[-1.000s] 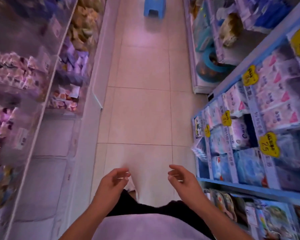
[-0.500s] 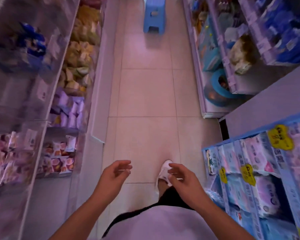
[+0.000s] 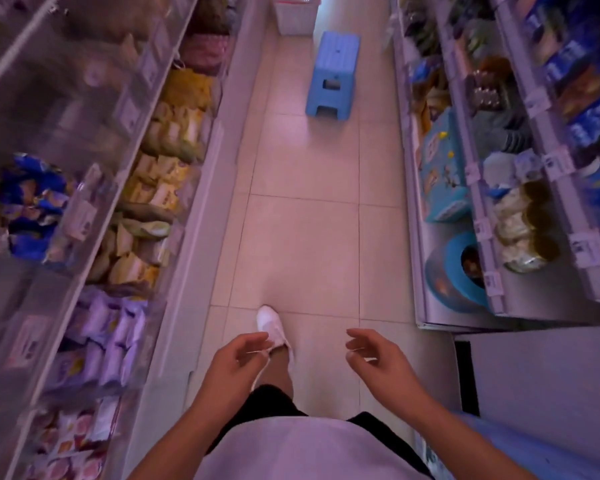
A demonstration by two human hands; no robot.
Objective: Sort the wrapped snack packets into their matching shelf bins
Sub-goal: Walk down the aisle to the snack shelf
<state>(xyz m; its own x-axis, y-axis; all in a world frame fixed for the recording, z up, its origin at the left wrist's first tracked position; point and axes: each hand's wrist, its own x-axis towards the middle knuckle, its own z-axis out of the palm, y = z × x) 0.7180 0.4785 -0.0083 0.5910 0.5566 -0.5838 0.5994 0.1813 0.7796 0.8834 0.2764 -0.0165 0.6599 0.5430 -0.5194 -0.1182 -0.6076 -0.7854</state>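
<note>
A: Snack packets (image 3: pixel 163 188) fill the clear-fronted shelf bins (image 3: pixel 84 209) from our nine up to eleven o'clock: yellow ones in the middle, purple ones (image 3: pixel 113 337) nearer us, blue ones at nine.

B: We read none of the labels; that whole side is smeared by blur, and the lowest bin at seven o'clock is cut off by the frame edge.

A: Our left hand (image 3: pixel 236 365) hangs at six o'clock, fingers loosely curled and holding nothing. Our right hand (image 3: pixel 378 358) at five o'clock is the same, relaxed and empty.

B: A white shoe (image 3: pixel 271 323) shows just beyond the left fingers, partly hidden by them.

A: At twelve o'clock a blue stool (image 3: pixel 333 74) stands on the tiled floor (image 3: pixel 305 237); beyond it a white basket (image 3: pixel 297 12) is cropped by the top edge.

B: Goods on the shelves (image 3: pixel 499 168) at two o'clock are too murky to name.
</note>
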